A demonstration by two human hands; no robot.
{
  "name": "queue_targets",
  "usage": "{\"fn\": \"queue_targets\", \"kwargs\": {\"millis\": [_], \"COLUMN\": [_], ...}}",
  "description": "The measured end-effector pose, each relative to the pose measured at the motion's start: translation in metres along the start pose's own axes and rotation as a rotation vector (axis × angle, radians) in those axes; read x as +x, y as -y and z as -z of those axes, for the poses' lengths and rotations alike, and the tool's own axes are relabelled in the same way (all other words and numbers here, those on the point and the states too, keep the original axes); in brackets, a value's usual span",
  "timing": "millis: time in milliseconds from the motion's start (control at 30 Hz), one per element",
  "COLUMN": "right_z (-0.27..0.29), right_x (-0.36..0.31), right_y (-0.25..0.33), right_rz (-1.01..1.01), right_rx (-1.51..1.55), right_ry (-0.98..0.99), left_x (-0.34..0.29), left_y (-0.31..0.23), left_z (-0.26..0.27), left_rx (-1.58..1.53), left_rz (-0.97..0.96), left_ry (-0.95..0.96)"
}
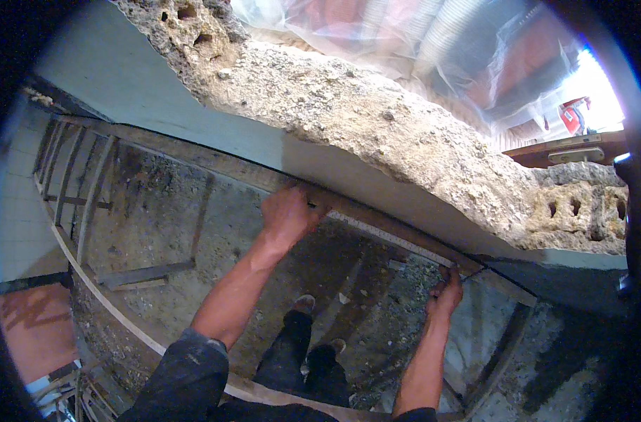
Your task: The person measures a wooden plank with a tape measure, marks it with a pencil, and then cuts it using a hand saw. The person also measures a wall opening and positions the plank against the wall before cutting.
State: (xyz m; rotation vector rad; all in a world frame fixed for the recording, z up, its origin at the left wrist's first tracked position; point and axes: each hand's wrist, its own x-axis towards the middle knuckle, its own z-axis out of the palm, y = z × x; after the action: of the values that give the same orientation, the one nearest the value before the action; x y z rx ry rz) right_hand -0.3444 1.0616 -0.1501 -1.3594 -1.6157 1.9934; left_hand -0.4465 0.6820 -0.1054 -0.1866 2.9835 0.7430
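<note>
A pale measuring tape point(387, 235) with fine marks stretches along the near edge of a long wooden beam point(229, 163), between my two hands. My left hand point(289, 213) is closed in a fist at the tape's left end, its thumb and fingers against the beam. At the right end my right hand point(445, 292) pinches the tape near the beam, with its fingertips partly hidden. The beam runs beside a smooth grey wall face point(355, 184).
A rough broken wall edge point(334, 91) with hollow bricks rises beyond the beam, clear plastic sheeting point(468, 56) behind it. Curved wooden framing point(124, 309) crosses at left and below me. My legs point(292, 352) stand on a dirty, debris-strewn floor point(166, 218).
</note>
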Motion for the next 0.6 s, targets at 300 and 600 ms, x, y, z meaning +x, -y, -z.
{"fn": "queue_targets", "kwargs": {"millis": [300, 600], "right_z": [0.006, 0.022], "right_x": [0.021, 0.025], "right_y": [-0.021, -0.005], "right_rz": [0.088, 0.202], "right_rx": [0.132, -0.153], "right_ry": [-0.059, -0.121], "left_x": [0.004, 0.002], "left_y": [-0.003, -0.004], "left_z": [0.011, 0.008], "left_rx": [-0.11, -0.11], "left_rz": [0.097, 0.034], "left_ry": [0.201, 0.14]}}
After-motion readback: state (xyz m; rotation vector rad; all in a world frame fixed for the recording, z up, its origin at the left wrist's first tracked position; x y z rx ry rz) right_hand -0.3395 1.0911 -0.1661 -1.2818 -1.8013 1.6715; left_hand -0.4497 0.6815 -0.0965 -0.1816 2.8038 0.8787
